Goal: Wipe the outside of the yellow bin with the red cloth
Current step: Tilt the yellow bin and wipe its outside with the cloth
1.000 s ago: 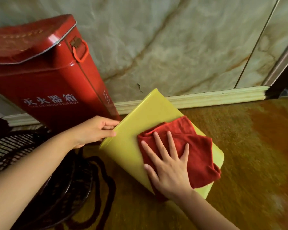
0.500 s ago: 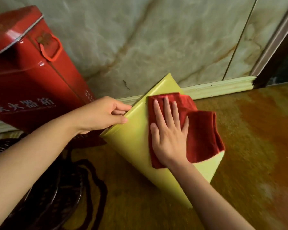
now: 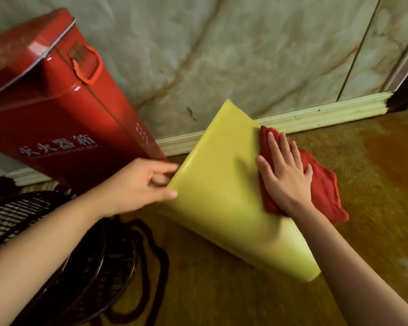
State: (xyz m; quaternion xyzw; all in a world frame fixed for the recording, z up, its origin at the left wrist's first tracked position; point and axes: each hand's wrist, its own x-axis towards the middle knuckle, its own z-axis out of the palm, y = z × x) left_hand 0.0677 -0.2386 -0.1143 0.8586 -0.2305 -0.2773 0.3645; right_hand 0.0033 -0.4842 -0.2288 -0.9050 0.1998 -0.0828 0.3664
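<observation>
**Bin tipped and steadied for the cloth**

The red fire-extinguisher box [image 3: 57,109] leans by the wall beyond the left hand, and a dark wire fan guard [image 3: 17,215] sits under that forearm. Between the two hands lies the yellow bin [image 3: 222,191], tipped onto the floor [image 3: 375,184] so one broad side faces up, which I'd judge makes that face easier to reach. The left hand [image 3: 139,184] pinches the bin's near-left edge, thumb below and fingers curled over (a bracing hold, it looks like). The right hand [image 3: 285,175] lies flat and spread, fingers open, pressing the red cloth [image 3: 320,191] against the bin's right side, with loose cloth hanging off past the edge.
</observation>
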